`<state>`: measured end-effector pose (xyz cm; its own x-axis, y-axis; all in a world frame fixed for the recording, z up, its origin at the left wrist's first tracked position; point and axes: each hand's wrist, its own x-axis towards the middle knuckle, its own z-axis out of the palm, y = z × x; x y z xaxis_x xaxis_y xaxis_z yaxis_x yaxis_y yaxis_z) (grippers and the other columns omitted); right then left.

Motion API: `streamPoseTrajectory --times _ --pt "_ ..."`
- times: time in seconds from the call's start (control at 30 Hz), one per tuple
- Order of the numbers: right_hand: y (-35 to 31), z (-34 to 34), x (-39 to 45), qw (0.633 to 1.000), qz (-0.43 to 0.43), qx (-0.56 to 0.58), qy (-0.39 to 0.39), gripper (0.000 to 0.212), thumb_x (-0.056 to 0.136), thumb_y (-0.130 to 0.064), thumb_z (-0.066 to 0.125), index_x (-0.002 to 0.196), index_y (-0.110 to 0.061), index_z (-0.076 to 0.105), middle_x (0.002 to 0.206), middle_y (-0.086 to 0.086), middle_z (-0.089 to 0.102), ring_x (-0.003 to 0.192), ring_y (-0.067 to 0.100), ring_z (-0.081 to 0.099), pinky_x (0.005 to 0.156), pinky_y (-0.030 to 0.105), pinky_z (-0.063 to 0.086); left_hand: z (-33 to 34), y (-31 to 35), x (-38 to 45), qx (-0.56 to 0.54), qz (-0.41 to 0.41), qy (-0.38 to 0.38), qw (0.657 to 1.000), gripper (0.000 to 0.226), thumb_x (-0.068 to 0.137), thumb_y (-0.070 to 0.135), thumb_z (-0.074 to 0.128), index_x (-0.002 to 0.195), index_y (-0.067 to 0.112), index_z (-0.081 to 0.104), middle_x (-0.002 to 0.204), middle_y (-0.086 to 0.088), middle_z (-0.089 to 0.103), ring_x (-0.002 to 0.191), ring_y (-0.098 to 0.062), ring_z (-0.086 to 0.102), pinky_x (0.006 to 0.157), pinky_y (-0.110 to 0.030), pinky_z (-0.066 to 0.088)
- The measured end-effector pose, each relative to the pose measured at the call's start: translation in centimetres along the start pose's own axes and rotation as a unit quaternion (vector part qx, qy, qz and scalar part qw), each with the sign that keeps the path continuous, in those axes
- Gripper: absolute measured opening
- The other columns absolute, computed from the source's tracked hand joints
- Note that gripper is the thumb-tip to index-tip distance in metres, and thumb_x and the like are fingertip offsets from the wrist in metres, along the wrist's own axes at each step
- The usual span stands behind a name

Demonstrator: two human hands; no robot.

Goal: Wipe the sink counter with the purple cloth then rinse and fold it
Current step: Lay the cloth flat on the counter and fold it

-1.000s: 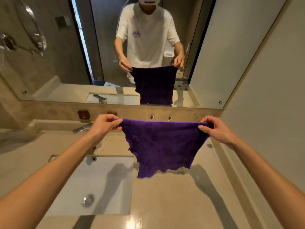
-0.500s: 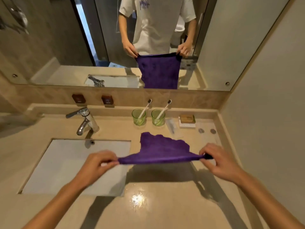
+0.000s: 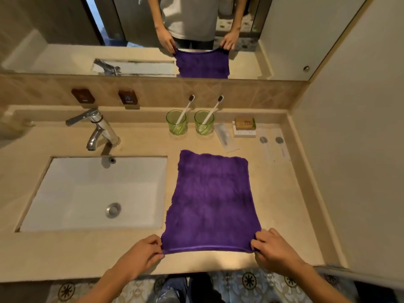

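The left hand [image 3: 140,253] and right hand [image 3: 274,250] are each pinching a near corner of the fuzzy purple rectangular cloth [image 3: 212,200] lying spread flat on the beige stone counter [image 3: 282,193], so folding is seemingly just beginning.

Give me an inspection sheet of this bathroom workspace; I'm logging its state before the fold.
Surface: beige counter, sink on the left.
Job's things: purple cloth spread flat beside the sink.
Clutter: two green cups with toothbrushes, soap box, sachet.
Grippers: left hand and right hand pinch the cloth's near corners.
Cables: nothing seen.
Surroundings: faucet, mirror, patterned floor.
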<state>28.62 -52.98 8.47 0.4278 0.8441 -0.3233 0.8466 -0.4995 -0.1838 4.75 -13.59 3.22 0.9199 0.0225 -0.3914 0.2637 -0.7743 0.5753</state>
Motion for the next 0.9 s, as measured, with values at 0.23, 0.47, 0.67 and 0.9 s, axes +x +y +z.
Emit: streamPoseTrajectory --times 0.23,0.47,0.67,0.9 --pt "-1.0 1.8 -2.1 0.996 0.035 -0.043 -0.063 0.026 0.057 -0.028 0.080 0.075 -0.038 0.064 0.073 -0.017 0.049 0.061 0.005 0.049 0.063 0.020 0.028 0.8 0.7 -1.1 0.085 0.057 0.037 0.994 0.035 0.094 0.062 0.050 0.091 0.033 0.070 0.099 0.017 0.055 0.068 -0.004 0.057 0.056 -0.017 0.045" --pt "-1.9 2.2 -2.7 0.996 0.045 -0.044 -0.057 0.036 0.068 -0.023 0.046 0.079 -0.038 0.077 0.064 -0.019 0.057 0.061 0.007 0.056 0.071 0.026 0.050 -1.1 -0.3 -0.8 0.131 0.044 -0.023 0.990 0.053 0.102 0.060 0.034 0.072 0.039 0.072 0.099 0.030 0.056 0.052 -0.001 0.046 0.055 -0.013 0.033" --pt "1.0 -1.5 0.6 0.949 0.235 0.197 -0.078 0.031 0.091 -0.014 0.056 0.084 -0.033 0.078 0.091 -0.017 0.076 0.083 0.003 0.068 0.075 0.007 0.038 -6.1 2.1 4.3 -0.034 -0.071 0.001 0.997 0.056 0.102 0.049 0.040 0.060 0.017 0.057 0.064 0.000 0.062 0.059 -0.012 0.056 0.065 -0.025 0.044" --pt "5.8 -5.1 12.3 0.825 0.391 0.397 0.096 0.021 0.093 -0.007 0.059 0.088 -0.019 0.075 0.090 -0.004 0.076 0.090 0.015 0.069 0.083 0.027 0.047 -12.0 4.4 17.6 -0.309 -0.234 0.175 0.905 0.038 0.102 0.035 0.054 0.088 0.005 0.072 0.079 -0.008 0.070 0.070 -0.019 0.063 0.077 -0.035 0.054"
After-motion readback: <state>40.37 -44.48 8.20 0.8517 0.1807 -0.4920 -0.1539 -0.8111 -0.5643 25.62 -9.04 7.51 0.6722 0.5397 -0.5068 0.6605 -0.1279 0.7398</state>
